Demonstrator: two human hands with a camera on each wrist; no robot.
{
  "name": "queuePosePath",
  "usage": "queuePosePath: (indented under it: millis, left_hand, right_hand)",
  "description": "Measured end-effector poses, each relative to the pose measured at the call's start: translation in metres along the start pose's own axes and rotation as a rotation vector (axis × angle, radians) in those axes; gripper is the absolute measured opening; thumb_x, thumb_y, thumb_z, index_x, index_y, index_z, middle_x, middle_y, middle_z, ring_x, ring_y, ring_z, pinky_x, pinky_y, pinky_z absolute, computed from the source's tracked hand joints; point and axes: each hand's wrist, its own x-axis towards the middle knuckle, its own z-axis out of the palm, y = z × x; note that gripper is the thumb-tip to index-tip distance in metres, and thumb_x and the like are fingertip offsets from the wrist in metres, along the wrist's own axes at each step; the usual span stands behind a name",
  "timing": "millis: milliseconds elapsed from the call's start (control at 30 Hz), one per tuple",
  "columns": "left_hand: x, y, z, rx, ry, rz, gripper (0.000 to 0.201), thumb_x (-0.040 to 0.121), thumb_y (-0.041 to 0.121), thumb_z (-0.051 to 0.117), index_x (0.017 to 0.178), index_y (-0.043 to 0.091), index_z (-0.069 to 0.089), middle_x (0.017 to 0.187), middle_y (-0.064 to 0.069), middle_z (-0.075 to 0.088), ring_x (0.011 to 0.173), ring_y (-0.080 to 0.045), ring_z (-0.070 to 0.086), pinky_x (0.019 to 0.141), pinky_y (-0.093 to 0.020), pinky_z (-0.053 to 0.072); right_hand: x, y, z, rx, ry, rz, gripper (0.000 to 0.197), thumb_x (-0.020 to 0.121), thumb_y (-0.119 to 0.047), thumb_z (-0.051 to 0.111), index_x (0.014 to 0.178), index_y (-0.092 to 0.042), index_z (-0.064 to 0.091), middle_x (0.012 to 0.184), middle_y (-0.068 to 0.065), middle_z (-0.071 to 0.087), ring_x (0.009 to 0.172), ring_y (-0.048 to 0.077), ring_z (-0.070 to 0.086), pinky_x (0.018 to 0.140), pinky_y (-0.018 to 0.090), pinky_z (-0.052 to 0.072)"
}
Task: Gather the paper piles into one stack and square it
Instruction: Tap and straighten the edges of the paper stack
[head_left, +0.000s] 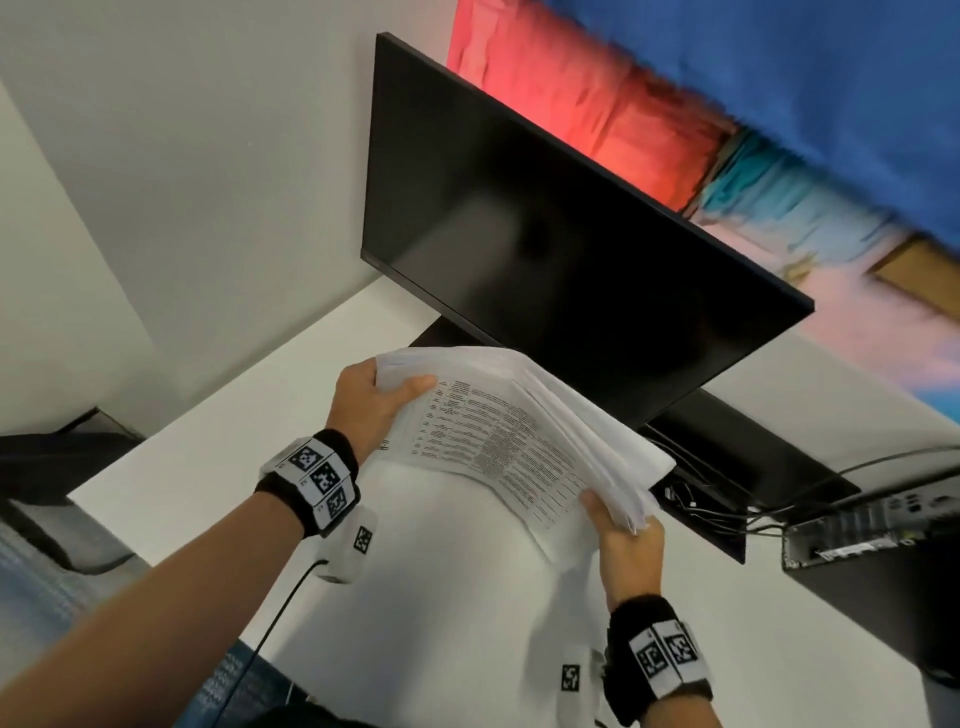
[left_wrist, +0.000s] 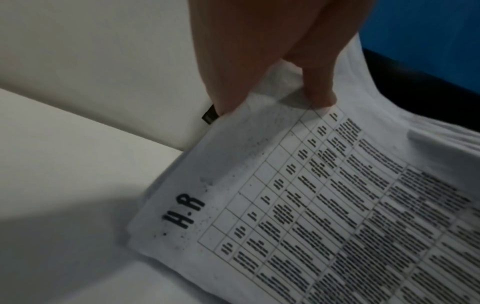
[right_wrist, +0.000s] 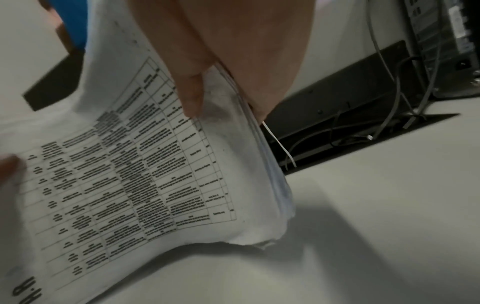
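Just above the white table (head_left: 218, 426), a sagging stack of paper (head_left: 519, 431) hangs between both hands, its top sheet printed with a ruled grid of text. The left hand (head_left: 363, 405) grips one short end, thumb on top and fingers out of sight beneath; the right hand (head_left: 626, 540) pinches the opposite end, thumb on the printed face and fingers behind the sheets. Each grip is thus clamped on the paper, not spread. The sheet edges are fanned and uneven at the right end, and in the right wrist view the lower corner of the stack (right_wrist: 270, 242) looks crumpled.

Toward the near edge of the table the surface is bare white under and in front of the stack. Whether the drooping middle touches the table cannot be told.

Close behind the stack stands a dark monitor (head_left: 545, 234), its lower edge just beyond the far side of the sheets. To the right of the right hand a dark slot in the table (head_left: 711, 519) holds loose cables (right_wrist: 337, 131), and a black computer box (head_left: 872, 551) sits beyond it near the right edge. A plain pale wall (head_left: 182, 156) rises on the left; behind the monitor a blurred red and blue surface (head_left: 727, 93) fills the upper right. Marker-tagged black bands (head_left: 311, 478) wrap both wrists.
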Motion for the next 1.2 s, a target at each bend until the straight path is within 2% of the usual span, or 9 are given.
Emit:
queuePosePath:
  millis: [100, 200, 300, 367, 467, 600, 767, 1033, 1200]
  left_hand:
    - [0.0, 0.01, 0.002, -0.037, 0.068, 0.064, 0.026, 0.08, 0.024, 0.081, 0.097, 0.006, 0.072, 0.085, 0.002, 0.077, 0.071, -0.003, 0.073, 0.065, -0.025, 0.062]
    - [0.005, 0.019, 0.006, -0.035, 0.122, 0.069, 0.034, 0.085, 0.04, 0.072, 0.091, 0.007, 0.064, 0.079, 0.002, 0.071, 0.056, 0.004, 0.064, 0.056, -0.02, 0.054]
    - [0.015, 0.024, 0.011, -0.051, 0.15, 0.043, 0.038, 0.087, 0.039, 0.07, 0.09, 0.003, 0.062, 0.085, -0.007, 0.074, 0.064, -0.009, 0.066, 0.064, -0.025, 0.052]
    - [0.022, 0.023, 0.013, -0.029, 0.181, 0.06, 0.026, 0.089, 0.03, 0.07, 0.091, 0.005, 0.064, 0.085, 0.001, 0.071, 0.07, -0.008, 0.064, 0.068, -0.023, 0.048]
    - [0.03, 0.02, 0.014, 0.016, 0.187, 0.081, 0.025, 0.091, 0.033, 0.066, 0.093, 0.008, 0.064, 0.092, 0.006, 0.07, 0.077, -0.007, 0.063, 0.072, -0.023, 0.047]
    - [0.032, 0.021, 0.009, 0.022, 0.094, 0.025, 0.039, 0.088, 0.046, 0.066, 0.102, 0.01, 0.063, 0.089, 0.005, 0.071, 0.071, -0.01, 0.067, 0.065, -0.026, 0.051]
    - [0.028, -0.006, 0.0, 0.105, -0.116, -0.126, 0.064, 0.059, 0.04, 0.09, 0.116, 0.021, 0.067, 0.105, -0.001, 0.076, 0.093, -0.016, 0.074, 0.079, -0.037, 0.061]
    - [0.017, -0.001, 0.022, -0.107, 0.079, -0.007, 0.039, 0.072, 0.015, 0.088, 0.106, 0.013, 0.069, 0.093, 0.003, 0.078, 0.085, -0.014, 0.076, 0.064, -0.019, 0.059]
    - [0.021, 0.013, 0.027, -0.055, 0.138, -0.004, 0.032, 0.087, 0.039, 0.07, 0.089, 0.015, 0.049, 0.078, 0.005, 0.059, 0.06, -0.003, 0.059, 0.062, -0.024, 0.048]
  right_hand:
    - [0.003, -0.005, -0.004, 0.039, 0.01, -0.059, 0.051, 0.082, -0.006, 0.079, 0.129, -0.007, 0.06, 0.116, 0.008, 0.071, 0.109, 0.026, 0.07, 0.087, 0.024, 0.059]
    - [0.004, -0.006, -0.007, -0.058, 0.055, -0.179, 0.082, 0.078, -0.004, 0.081, 0.145, -0.028, 0.039, 0.125, -0.01, 0.057, 0.116, 0.014, 0.061, 0.097, 0.032, 0.054]
    - [0.007, -0.012, -0.006, -0.187, 0.115, -0.395, 0.101, 0.077, -0.002, 0.081, 0.145, -0.051, 0.024, 0.145, -0.002, 0.046, 0.13, 0.011, 0.049, 0.106, 0.014, 0.04]
    - [0.01, -0.013, -0.007, -0.38, 0.128, -0.568, 0.092, 0.081, -0.004, 0.078, 0.146, -0.045, 0.029, 0.152, 0.005, 0.037, 0.133, 0.004, 0.041, 0.103, 0.004, 0.035]
    - [0.012, -0.016, -0.009, -0.656, 0.071, -0.691, 0.055, 0.088, -0.019, 0.07, 0.141, -0.022, 0.055, 0.151, 0.012, 0.036, 0.126, 0.006, 0.041, 0.1, 0.017, 0.044]
    - [0.025, -0.008, -0.02, -0.404, 0.079, -0.366, 0.074, 0.083, -0.016, 0.077, 0.148, -0.017, 0.042, 0.141, -0.002, 0.048, 0.115, 0.007, 0.053, 0.086, -0.002, 0.04]
    - [0.042, -0.005, -0.011, 0.028, -0.065, 0.185, 0.032, 0.083, 0.0, 0.072, 0.109, -0.019, 0.066, 0.112, 0.01, 0.073, 0.103, 0.024, 0.068, 0.076, 0.027, 0.051]
    - [0.046, -0.01, 0.005, 0.143, 0.093, 0.044, 0.057, 0.081, 0.005, 0.074, 0.134, -0.007, 0.056, 0.122, 0.011, 0.068, 0.113, 0.027, 0.066, 0.101, 0.042, 0.051]
    - [0.037, -0.008, -0.003, 0.076, 0.02, -0.028, 0.083, 0.079, -0.01, 0.081, 0.147, -0.028, 0.037, 0.123, -0.008, 0.057, 0.109, 0.007, 0.06, 0.081, 0.016, 0.054]
